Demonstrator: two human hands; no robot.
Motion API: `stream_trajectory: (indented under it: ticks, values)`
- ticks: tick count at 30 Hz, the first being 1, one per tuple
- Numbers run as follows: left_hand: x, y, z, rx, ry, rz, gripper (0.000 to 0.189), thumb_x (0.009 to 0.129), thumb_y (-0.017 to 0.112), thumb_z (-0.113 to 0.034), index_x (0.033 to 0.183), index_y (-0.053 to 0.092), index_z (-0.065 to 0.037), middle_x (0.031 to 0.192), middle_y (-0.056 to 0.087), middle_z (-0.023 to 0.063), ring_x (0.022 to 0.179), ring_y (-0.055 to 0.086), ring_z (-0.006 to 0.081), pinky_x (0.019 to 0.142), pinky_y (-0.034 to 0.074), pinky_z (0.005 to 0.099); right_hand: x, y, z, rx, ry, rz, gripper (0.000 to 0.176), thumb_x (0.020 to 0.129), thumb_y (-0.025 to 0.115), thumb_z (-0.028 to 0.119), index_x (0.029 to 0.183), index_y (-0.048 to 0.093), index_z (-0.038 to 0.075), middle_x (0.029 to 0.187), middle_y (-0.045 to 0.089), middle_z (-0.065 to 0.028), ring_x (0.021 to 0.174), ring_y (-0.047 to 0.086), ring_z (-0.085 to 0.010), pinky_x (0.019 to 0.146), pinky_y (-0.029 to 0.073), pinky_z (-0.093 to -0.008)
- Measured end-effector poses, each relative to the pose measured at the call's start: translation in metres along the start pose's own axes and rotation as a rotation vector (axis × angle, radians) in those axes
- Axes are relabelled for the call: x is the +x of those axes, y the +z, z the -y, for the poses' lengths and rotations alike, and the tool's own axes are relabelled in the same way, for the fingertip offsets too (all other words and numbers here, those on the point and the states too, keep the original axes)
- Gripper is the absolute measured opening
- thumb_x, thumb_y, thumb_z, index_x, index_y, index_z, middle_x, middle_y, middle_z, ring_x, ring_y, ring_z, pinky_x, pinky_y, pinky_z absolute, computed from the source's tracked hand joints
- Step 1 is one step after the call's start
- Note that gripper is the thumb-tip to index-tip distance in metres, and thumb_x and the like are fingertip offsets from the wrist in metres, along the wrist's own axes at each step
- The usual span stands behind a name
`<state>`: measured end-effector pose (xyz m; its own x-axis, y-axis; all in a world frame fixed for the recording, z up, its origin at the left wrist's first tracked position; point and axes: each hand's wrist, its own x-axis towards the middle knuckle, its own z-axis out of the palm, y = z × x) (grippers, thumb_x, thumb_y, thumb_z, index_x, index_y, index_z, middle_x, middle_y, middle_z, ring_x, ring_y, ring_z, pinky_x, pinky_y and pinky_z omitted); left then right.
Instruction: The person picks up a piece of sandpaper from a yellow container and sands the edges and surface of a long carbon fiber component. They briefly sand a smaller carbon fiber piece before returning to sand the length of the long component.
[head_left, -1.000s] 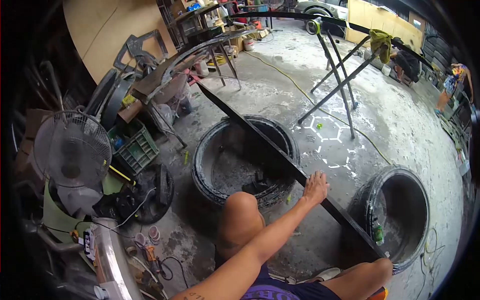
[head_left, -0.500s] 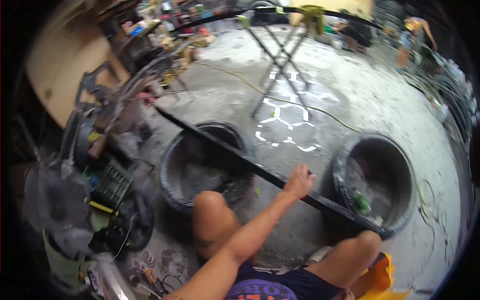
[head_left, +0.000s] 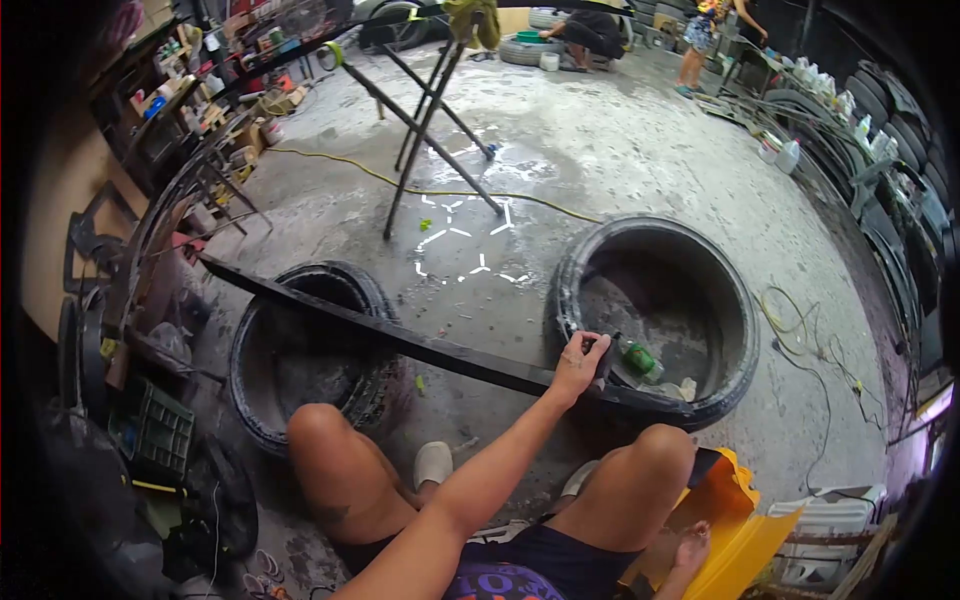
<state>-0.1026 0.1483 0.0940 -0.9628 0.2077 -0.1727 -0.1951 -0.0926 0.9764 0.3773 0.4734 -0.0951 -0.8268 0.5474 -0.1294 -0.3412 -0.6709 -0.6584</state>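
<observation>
A long black trim strip (head_left: 440, 350) lies slantwise across two upright-opening tires, the left tire (head_left: 243, 385) and the right tire (head_left: 742, 330). My left hand (head_left: 578, 368) is over the strip beside the right tire's near rim, its fingers pinched round a small dark piece whose kind I cannot make out. Low at the right, my right hand (head_left: 690, 547) hangs by my leg with loosely bent fingers and nothing visible in it. Near it is a torn-edged yellow panel (head_left: 735, 545). Inside the right tire lies a green bottle (head_left: 642, 362).
Ahead stands a crossed-leg stand (head_left: 425, 130), with a yellow cord (head_left: 350, 172) along the floor behind it. A dark crate (head_left: 160, 430) and clutter are at the left. Tires and hoses line the right wall. Two people, one crouching (head_left: 592, 38), are at the back.
My left hand has moved along the strip towards its right end, now beside the right tire. My right hand has come further into view. The camera view has shifted.
</observation>
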Motion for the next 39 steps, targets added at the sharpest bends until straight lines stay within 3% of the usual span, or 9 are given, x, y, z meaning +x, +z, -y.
stream_trajectory:
  ticks: [4, 12, 15, 20, 26, 32, 34, 36, 39]
  values:
    - [0.009, 0.058, 0.021, -0.135, -0.036, 0.116, 0.041, 0.098, 0.070, -0.038, 0.114, 0.064, -0.001, 0.102, 0.067, 0.0068, 0.089, 0.062, 0.0127, 0.080, 0.051, 0.0296, 0.100, 0.180, 0.036, -0.070, -0.040, -0.212, 0.031, 0.107, 0.048, 0.024, 0.109, 0.066, 0.000, 0.110, 0.068, -0.0124, 0.109, 0.063, -0.0241, 0.100, 0.051, -0.0375]
    - [0.056, 0.095, 0.055, -0.222, -0.384, 0.099, 0.040, 0.099, 0.068, -0.039, 0.111, 0.064, -0.001, 0.091, 0.067, 0.0090, 0.077, 0.065, 0.0182, 0.066, 0.055, 0.0351, 0.242, 0.445, -0.035, -0.825, 0.754, 0.465, 0.049, 0.106, 0.054, 0.043, 0.111, 0.066, -0.004, 0.099, 0.073, -0.0189, 0.090, 0.074, -0.0316, 0.080, 0.062, -0.0436]
    - [0.051, 0.053, 0.044, -0.827, -0.200, 0.482, 0.034, 0.099, 0.064, -0.042, 0.106, 0.070, -0.009, 0.086, 0.067, 0.0073, 0.073, 0.066, 0.0203, 0.057, 0.054, 0.0367, 0.266, 0.493, -0.055, -1.223, 0.502, 0.680, 0.047, 0.105, 0.058, 0.043, 0.107, 0.070, -0.003, 0.094, 0.075, -0.0138, 0.081, 0.075, -0.0207, 0.068, 0.062, -0.0327]
    - [0.073, -0.021, 0.020, -0.159, -0.045, -0.130, 0.038, 0.098, 0.065, -0.042, 0.100, 0.065, -0.004, 0.085, 0.065, 0.0079, 0.072, 0.062, 0.0180, 0.060, 0.051, 0.0354, 0.257, 0.571, -0.107, -1.527, -0.049, 0.857, 0.025, 0.100, 0.065, 0.022, 0.106, 0.072, -0.002, 0.088, 0.071, -0.0073, 0.080, 0.066, -0.0136, 0.070, 0.052, -0.0273]
    - [0.041, -0.119, 0.003, 0.211, 0.242, -0.434, 0.030, 0.095, 0.064, -0.026, 0.105, 0.056, 0.001, 0.096, 0.067, 0.0274, 0.088, 0.067, 0.0429, 0.076, 0.052, 0.0510, 0.273, 0.542, -0.231, -1.212, 0.021, 1.073, 0.039, 0.102, 0.065, 0.020, 0.131, 0.061, -0.006, 0.122, 0.068, -0.0134, 0.108, 0.066, -0.0191, 0.097, 0.050, -0.0330]
    - [-0.005, -0.168, 0.004, 0.209, 0.137, -0.313, 0.040, 0.094, 0.062, -0.032, 0.110, 0.054, 0.004, 0.100, 0.067, 0.0314, 0.094, 0.067, 0.0481, 0.081, 0.051, 0.0512, 0.213, 0.553, -0.234, -1.149, 0.206, 1.110, 0.038, 0.099, 0.069, 0.017, 0.130, 0.059, -0.002, 0.117, 0.068, -0.0096, 0.107, 0.064, -0.0170, 0.094, 0.050, -0.0306]
    - [0.006, -0.156, 0.023, 0.251, 0.156, -0.429, 0.036, 0.099, 0.061, -0.033, 0.110, 0.050, 0.000, 0.083, 0.064, 0.0235, 0.076, 0.068, 0.0323, 0.072, 0.051, 0.0460, 0.214, 0.537, -0.242, -1.116, 0.173, 1.107, 0.038, 0.100, 0.066, 0.013, 0.135, 0.057, 0.001, 0.123, 0.063, -0.0092, 0.111, 0.062, -0.0179, 0.092, 0.050, -0.0315]
    - [-0.025, -0.156, -0.005, 0.054, 0.091, -0.312, 0.045, 0.103, 0.056, -0.041, 0.117, 0.044, 0.000, 0.083, 0.065, 0.0241, 0.074, 0.069, 0.0337, 0.072, 0.051, 0.0477, 0.201, 0.527, -0.246, -1.146, -0.011, 1.064, 0.032, 0.090, 0.071, 0.035, 0.113, 0.070, 0.014, 0.111, 0.073, -0.0193, 0.105, 0.070, -0.0312, 0.091, 0.053, -0.0532]
    - [-0.045, -0.142, -0.009, 0.164, 0.140, -0.302, 0.055, 0.106, 0.048, -0.046, 0.128, 0.034, 0.002, 0.095, 0.069, 0.0289, 0.091, 0.071, 0.0393, 0.086, 0.052, 0.0473, 0.192, 0.523, -0.246, -1.220, 0.003, 1.033, 0.034, 0.089, 0.072, 0.036, 0.115, 0.069, 0.014, 0.113, 0.072, -0.0189, 0.105, 0.069, -0.0316, 0.091, 0.053, -0.0528]
